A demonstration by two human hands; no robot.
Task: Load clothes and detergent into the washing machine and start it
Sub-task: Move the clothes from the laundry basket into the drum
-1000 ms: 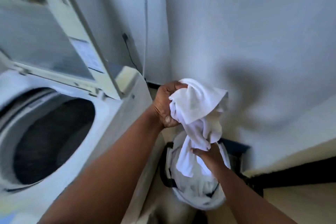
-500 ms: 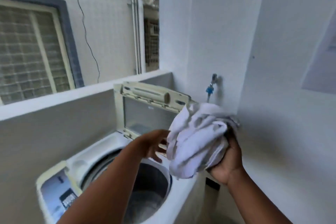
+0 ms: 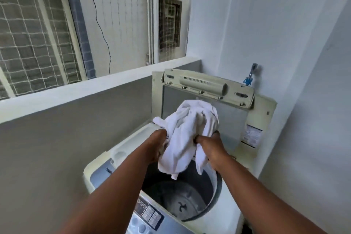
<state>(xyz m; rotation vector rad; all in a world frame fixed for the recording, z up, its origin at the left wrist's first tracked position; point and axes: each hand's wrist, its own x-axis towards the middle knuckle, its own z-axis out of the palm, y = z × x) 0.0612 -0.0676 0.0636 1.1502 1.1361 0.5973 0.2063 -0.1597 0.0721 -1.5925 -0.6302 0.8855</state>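
A bunched white garment (image 3: 187, 135) hangs in the air right over the open drum (image 3: 182, 201) of the top-loading washing machine (image 3: 121, 150). My left hand (image 3: 157, 144) grips its left side and my right hand (image 3: 210, 148) grips its right side. The cloth's lower ends dangle just above the drum's mouth. The machine's lid (image 3: 209, 87) stands raised behind the garment. Inside the drum only the grey bottom plate shows. The control panel (image 3: 148, 213) lies at the machine's near edge between my forearms.
A grey parapet wall (image 3: 66, 138) with a white ledge runs along the machine's left. White walls close in behind and to the right, with a tap (image 3: 250, 76) above the lid. A netted opening (image 3: 114, 15) looks onto a neighbouring building.
The garment has come up from the basket on the floor and moved left over the drum. My left hand, off the cloth half a second ago, now grips it again.
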